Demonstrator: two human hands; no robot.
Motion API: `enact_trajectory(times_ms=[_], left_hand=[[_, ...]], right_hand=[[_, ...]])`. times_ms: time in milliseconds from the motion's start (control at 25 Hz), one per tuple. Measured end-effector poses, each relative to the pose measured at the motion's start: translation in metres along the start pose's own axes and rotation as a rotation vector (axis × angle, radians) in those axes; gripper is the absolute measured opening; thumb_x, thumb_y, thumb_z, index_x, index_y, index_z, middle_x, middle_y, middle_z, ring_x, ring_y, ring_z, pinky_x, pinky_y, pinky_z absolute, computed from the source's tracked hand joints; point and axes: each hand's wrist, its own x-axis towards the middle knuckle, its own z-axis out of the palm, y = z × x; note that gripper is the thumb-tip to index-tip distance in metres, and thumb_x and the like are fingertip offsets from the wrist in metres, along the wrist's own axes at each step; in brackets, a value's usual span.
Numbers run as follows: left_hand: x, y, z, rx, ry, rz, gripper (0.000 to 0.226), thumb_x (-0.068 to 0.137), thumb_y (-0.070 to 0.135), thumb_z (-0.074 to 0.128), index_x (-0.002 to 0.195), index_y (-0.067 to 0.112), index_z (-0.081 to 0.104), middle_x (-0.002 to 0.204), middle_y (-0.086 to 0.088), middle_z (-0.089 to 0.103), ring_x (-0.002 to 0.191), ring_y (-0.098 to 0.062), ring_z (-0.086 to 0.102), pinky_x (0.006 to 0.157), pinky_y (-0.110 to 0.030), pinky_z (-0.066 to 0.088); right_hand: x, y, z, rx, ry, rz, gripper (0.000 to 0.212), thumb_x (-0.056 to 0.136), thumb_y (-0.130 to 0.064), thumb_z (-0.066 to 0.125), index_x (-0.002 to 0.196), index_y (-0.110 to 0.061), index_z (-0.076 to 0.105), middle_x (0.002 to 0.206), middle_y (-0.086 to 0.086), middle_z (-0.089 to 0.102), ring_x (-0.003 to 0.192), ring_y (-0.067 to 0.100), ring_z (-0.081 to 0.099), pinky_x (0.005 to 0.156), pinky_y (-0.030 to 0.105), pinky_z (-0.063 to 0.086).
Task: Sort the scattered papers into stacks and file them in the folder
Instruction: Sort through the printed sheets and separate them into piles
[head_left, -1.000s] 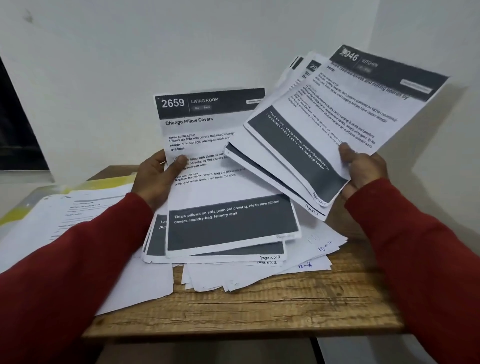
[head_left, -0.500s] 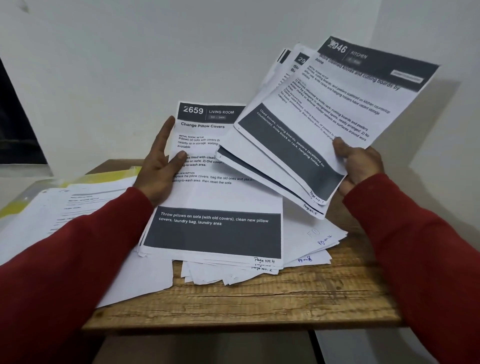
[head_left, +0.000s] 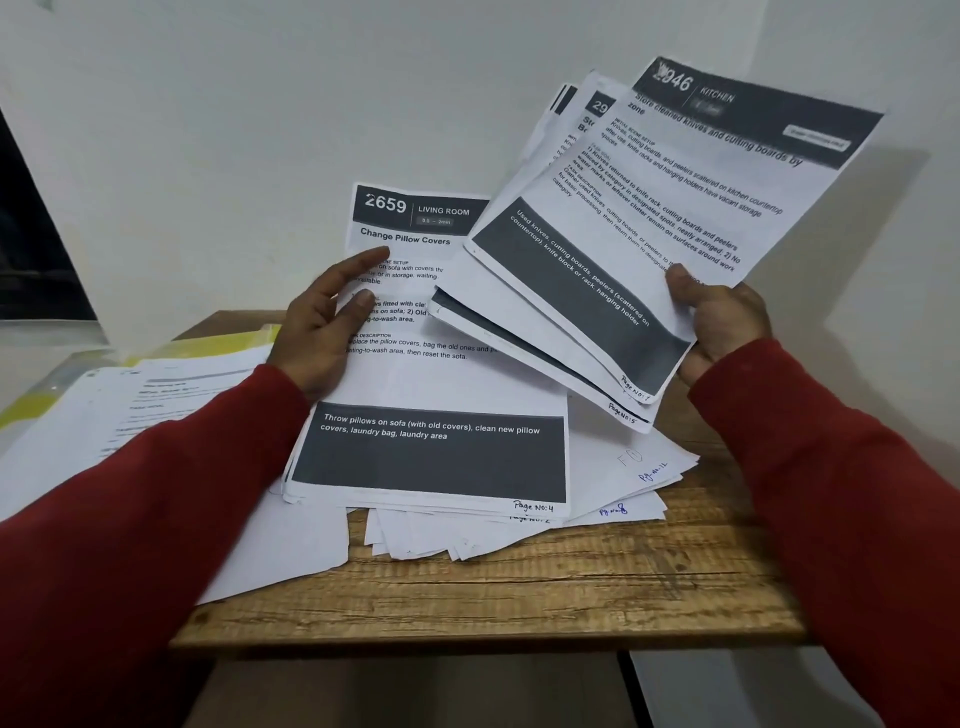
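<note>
Right hand (head_left: 724, 327) gripping fanned sheets (head_left: 670, 208), left hand (head_left: 324, 322) on "2659" page (head_left: 431, 384)

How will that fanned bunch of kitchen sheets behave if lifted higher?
Likely floppy: the kitchen sheets are thin paper that the right hand pinches at one edge. Already fanned, they may slide apart.

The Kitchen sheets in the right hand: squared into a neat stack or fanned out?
Fanned out: the Kitchen sheets show staggered edges behind the front page.

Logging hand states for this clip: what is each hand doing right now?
Left hand: open, fingers straight, resting on the living-room sheet.
Right hand: holding a fan of kitchen sheets.
</note>
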Motion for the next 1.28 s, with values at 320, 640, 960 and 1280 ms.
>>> enact_trajectory(times_ms=[320,640,960,1280], left_hand=[[-0.004,0.006,0.004,0.122,0.026,-0.076,0.036,0.092,0.014,0.068,0.127,0.021,0.063,0.122,0.013,0.067,0.113,0.000,0.061,0.102,-0.022,0.045],[-0.004,0.009,0.001,0.114,0.043,0.009,0.058,0.083,-0.001,0.074,0.134,0.020,0.056,0.129,0.015,0.064,0.123,-0.005,0.058,0.105,-0.024,0.045],[-0.004,0.017,0.012,0.050,0.119,-0.132,0.021,0.097,0.018,0.062,0.091,0.027,0.079,0.089,0.012,0.077,0.088,-0.004,0.069,0.088,-0.026,0.051],[-0.002,0.011,0.008,0.002,0.102,-0.179,0.021,0.090,0.020,0.071,0.070,0.023,0.077,0.069,0.012,0.073,0.063,-0.001,0.064,0.067,-0.017,0.051]], right_hand=[[0.003,0.004,0.000,-0.015,0.009,0.015,0.035,0.087,0.000,0.068,0.122,-0.001,0.064,0.112,0.015,0.072,0.100,0.033,0.071,0.088,0.055,0.056],[0.001,0.005,0.001,-0.057,0.009,0.013,0.026,0.085,0.000,0.070,0.111,-0.005,0.068,0.101,0.011,0.076,0.087,0.028,0.074,0.083,0.054,0.058],[-0.032,0.004,0.016,-0.093,-0.264,0.040,0.037,0.090,-0.002,0.066,0.127,0.003,0.059,0.116,0.020,0.070,0.098,0.033,0.071,0.076,0.044,0.060],[-0.048,0.018,0.034,-0.195,-0.385,0.014,0.020,0.091,-0.001,0.065,0.111,-0.002,0.068,0.108,0.016,0.073,0.101,0.035,0.070,0.088,0.049,0.057]])
